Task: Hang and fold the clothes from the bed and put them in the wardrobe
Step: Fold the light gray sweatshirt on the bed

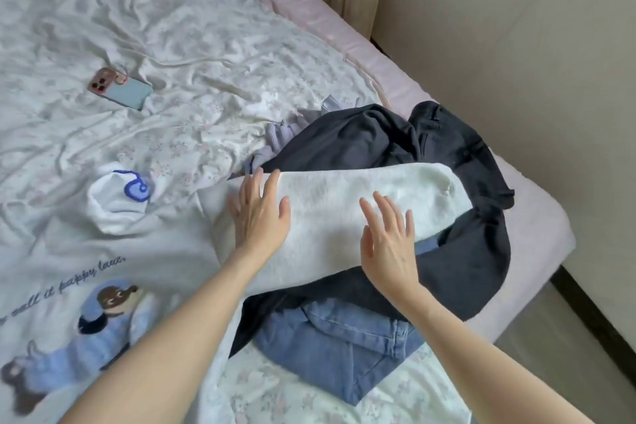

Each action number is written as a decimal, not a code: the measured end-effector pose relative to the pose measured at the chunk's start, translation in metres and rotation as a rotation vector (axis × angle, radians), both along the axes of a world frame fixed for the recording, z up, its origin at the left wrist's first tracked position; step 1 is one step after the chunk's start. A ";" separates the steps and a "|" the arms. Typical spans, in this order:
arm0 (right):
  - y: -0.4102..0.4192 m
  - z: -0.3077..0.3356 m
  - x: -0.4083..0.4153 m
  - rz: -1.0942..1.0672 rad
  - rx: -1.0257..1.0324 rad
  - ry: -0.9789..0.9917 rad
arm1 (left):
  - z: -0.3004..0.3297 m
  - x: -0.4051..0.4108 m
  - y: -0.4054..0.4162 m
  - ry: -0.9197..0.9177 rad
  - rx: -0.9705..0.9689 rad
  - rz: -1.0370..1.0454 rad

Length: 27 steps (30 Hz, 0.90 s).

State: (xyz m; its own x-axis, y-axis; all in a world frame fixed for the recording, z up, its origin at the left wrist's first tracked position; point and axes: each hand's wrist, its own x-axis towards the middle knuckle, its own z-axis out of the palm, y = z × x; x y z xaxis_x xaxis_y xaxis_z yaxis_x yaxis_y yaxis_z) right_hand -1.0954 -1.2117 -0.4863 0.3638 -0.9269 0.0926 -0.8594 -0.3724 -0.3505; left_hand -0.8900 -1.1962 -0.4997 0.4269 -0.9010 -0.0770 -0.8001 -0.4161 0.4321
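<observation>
Sweatshirt sleeve (361, 213): white, lies across top of clothes pile at right side of bed (537, 227). Long axis runs approx. left-to-right, rising slightly toward cuff at far right end. Body of white sweatshirt (103, 272) spread flat to left, printed front up w/ cartoon figures and script text; other sleeve (118, 198) bunched at upper left, blue motif showing.

L hand (260, 213): flat on sleeve near shoulder end, fingers straight and spread, no grip. R hand (387, 244): over sleeve mid-length, fingers straight and spread, no grip; contact w/ fabric not certain. Sleeve extends rightward past both hands; R hand nearer cuff, L hand nearer body seam. Probable next move: fold sleeve leftward across body, so cuff end governs, best reached w/ R hand.

Count:
- White sweatshirt: 1
- Dark garment (447, 144): at least 1, heaped under sleeve; exact no. cannot be told
- Blue jeans (344, 344): 1, under pile, near edge
- Lilac ribbed garment (285, 134): 1, mostly hidden behind pile
- Phone (120, 88): 1, face down, well apart to upper left, cable (192, 60) attached

Wardrobe not in view.
</observation>
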 end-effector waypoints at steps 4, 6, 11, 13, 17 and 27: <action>0.096 -0.016 0.028 0.044 0.113 -0.242 | -0.012 -0.007 0.103 0.049 -0.053 0.134; 0.142 -0.026 0.036 0.071 0.210 -0.261 | -0.020 -0.006 0.166 0.038 0.020 0.175; 0.238 -0.047 0.035 0.177 0.614 -0.113 | -0.031 0.000 0.292 -0.076 0.155 0.045; 0.267 -0.057 0.031 0.173 0.792 -0.003 | -0.036 0.002 0.323 -0.059 0.228 0.028; 0.330 -0.067 0.032 0.078 0.904 0.064 | -0.054 0.003 0.382 -0.057 0.420 0.017; 0.392 -0.065 0.031 -0.341 0.644 -0.162 | -0.060 -0.009 0.417 0.036 0.287 -0.049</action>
